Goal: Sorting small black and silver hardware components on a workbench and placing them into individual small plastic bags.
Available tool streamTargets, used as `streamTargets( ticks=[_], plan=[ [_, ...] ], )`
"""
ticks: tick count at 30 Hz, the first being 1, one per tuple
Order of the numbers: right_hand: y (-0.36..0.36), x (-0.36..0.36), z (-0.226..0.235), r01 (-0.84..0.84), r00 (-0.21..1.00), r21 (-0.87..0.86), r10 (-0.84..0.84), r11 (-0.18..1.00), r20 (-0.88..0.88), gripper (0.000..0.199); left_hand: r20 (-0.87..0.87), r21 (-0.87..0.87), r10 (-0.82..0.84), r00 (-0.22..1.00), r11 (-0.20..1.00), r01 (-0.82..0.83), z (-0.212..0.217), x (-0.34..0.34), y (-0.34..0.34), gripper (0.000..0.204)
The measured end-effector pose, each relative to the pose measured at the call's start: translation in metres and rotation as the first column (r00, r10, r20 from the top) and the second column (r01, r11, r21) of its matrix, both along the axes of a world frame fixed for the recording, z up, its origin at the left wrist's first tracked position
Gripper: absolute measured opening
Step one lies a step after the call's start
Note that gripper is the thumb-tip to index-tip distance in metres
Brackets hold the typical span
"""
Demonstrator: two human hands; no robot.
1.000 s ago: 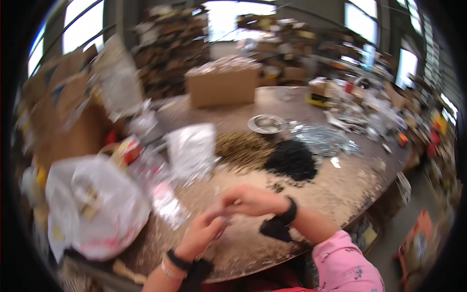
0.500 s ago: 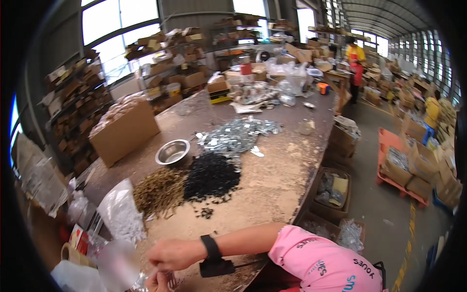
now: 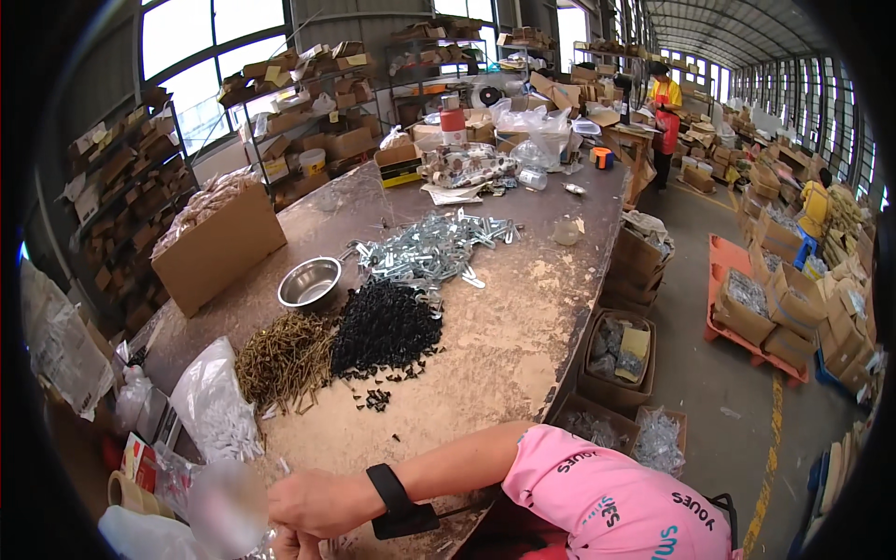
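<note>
My right hand [image 3: 322,502], with a black band [image 3: 399,504] at its wrist, is closed near the lower edge of the view. Just beneath it is my left hand [image 3: 297,545], only partly in view, its fingers drawn together against the right. A bit of shiny clear material shows beside them; what the fingers hold is hidden. Beyond the hands lie a heap of brass-coloured screws [image 3: 285,359], a heap of small black screws [image 3: 387,329] and a pile of flat silvery metal pieces [image 3: 425,247]. A clear bag of white plastic plugs [image 3: 219,401] lies left of the screws.
A steel bowl [image 3: 310,282] stands behind the screws, with a cardboard box [image 3: 219,247] to its left. Open cartons [image 3: 618,355] line the table's right side. An orange pallet [image 3: 723,322] carries boxes in the aisle. A person in yellow and red [image 3: 665,112] stands far back.
The view has shifted slightly, so the table items sit a little further left. My hands remain together at the lower edge, the right now covering more of the left.
</note>
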State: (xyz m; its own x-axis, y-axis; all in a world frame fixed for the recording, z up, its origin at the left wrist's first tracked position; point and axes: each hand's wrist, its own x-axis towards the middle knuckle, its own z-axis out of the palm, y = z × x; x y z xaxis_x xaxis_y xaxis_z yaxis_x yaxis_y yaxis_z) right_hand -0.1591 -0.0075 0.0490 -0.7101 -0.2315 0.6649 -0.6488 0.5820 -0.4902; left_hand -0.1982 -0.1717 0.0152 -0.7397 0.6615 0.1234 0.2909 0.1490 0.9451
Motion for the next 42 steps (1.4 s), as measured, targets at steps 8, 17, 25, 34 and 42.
streamTargets(
  ticks=[8, 17, 25, 34, 42],
  plan=[
    [0.012, -0.002, 0.003, 0.056, 0.996, 0.078, -0.062, 0.995, 0.072, 0.011, 0.098, 0.196, 0.110, 0.989, 0.972, -0.127, 0.021, 0.006, 0.009, 0.018],
    [0.029, -0.005, 0.006, -0.049, 0.926, -0.015, 0.051, 0.999, 0.374, 0.018, 0.147, 0.255, 0.047, 0.988, 0.963, -0.084, 0.014, -0.014, 0.009, 0.006],
    [0.026, 0.008, 0.018, -0.120, 0.727, -0.239, 0.250, 0.963, 0.639, 0.016, 0.399, 0.414, -0.215, 0.891, 0.909, 0.034, 0.004, -0.011, 0.005, 0.011],
    [0.059, 0.053, 0.020, 0.075, 0.646, -0.515, 0.351, 0.854, 0.678, 0.018, 0.482, -0.029, -0.395, 0.782, 0.885, 0.464, 0.024, 0.026, 0.023, 0.034],
    [0.153, 0.252, 0.016, 0.330, 0.745, -0.270, -0.074, 0.904, 0.663, 0.014, -0.210, -0.480, -0.300, 0.930, 0.861, 0.170, 0.027, 0.001, 0.000, 0.043]
  ],
)
